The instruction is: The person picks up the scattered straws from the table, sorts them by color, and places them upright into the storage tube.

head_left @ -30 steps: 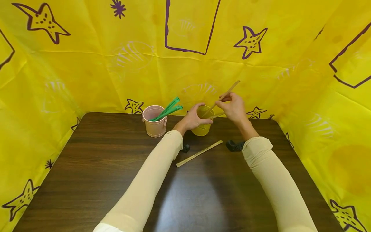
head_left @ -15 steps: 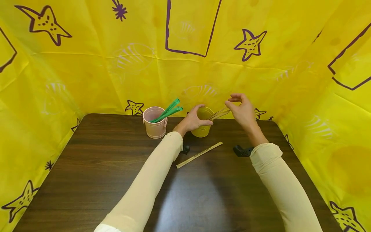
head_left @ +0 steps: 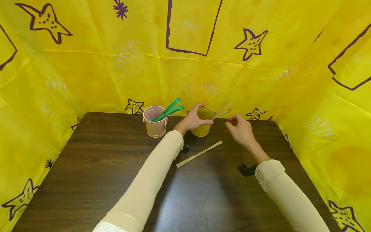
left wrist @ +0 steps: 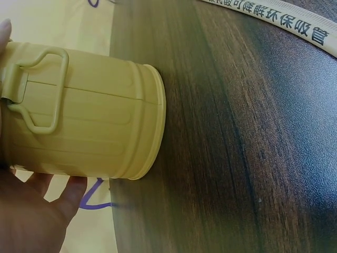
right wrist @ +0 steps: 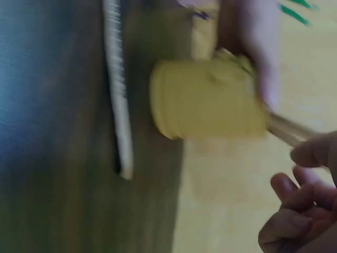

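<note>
My left hand [head_left: 193, 120] grips a small yellow bucket [head_left: 202, 131] around its upper part, thumb and fingers on either side of the rim. In the left wrist view the bucket [left wrist: 105, 110] shows a wire handle on its side. Paper-wrapped drinking straws [head_left: 222, 112] lean out of it to the right. My right hand [head_left: 242, 131] hovers right of the bucket, fingers loosely curled and holding nothing. In the blurred right wrist view, its fingers overlap the straws [right wrist: 287, 129]. Another wrapped straw [head_left: 200, 154] with printed characters lies diagonally on the table in front of the bucket.
A pink bucket [head_left: 155, 129] with green-wrapped straws [head_left: 169, 110] leaning out stands left of the yellow one. Both are near the back edge of the dark wooden table [head_left: 116, 180]. A yellow printed cloth [head_left: 116, 74] hangs close behind and along the sides.
My right hand has let go of a wrapped straw, which now leans in the yellow bucket beside another. It has then moved down and toward me. The left hand has stayed put.
</note>
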`<act>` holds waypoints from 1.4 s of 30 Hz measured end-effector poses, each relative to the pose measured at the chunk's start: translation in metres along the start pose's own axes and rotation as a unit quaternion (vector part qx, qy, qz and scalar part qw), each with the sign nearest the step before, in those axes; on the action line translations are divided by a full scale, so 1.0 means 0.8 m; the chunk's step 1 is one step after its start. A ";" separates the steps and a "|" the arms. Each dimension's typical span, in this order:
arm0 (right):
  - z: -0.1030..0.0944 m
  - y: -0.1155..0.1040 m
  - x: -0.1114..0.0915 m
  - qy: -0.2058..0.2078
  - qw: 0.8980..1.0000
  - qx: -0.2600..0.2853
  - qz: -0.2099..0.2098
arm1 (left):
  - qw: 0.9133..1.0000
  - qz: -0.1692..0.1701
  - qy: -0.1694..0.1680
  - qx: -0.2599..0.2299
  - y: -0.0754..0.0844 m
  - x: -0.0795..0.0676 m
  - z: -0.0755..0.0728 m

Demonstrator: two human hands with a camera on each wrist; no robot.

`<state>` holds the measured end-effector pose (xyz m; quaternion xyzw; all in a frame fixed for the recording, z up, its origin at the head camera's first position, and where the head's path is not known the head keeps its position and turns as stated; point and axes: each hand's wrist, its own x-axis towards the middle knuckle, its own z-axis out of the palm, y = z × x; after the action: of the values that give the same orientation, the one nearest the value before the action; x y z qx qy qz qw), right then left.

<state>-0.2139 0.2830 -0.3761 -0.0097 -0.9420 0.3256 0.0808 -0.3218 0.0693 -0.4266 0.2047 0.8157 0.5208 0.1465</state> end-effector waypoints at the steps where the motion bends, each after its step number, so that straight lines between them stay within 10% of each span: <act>1: 0.007 0.000 -0.004 -0.018 1.000 -0.007 -0.009 | 1.000 0.001 0.000 0.000 0.000 0.000 0.000; 11: 0.071 -0.009 -0.030 -0.179 0.964 -0.044 -0.190 | 1.000 0.006 0.004 -0.007 0.000 0.000 -0.001; 19: 0.104 -0.020 -0.039 -0.213 0.935 -0.058 -0.278 | 1.000 0.006 0.014 -0.005 -0.003 -0.002 -0.002; 42: 0.139 -0.005 -0.054 -0.247 0.929 -0.030 -0.275 | 1.000 -0.004 0.007 -0.002 -0.001 0.000 0.004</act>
<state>-0.1891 0.2085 -0.4661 0.3282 -0.9071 0.2544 -0.0688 -0.3207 0.0719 -0.4284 0.1979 0.8161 0.5236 0.1434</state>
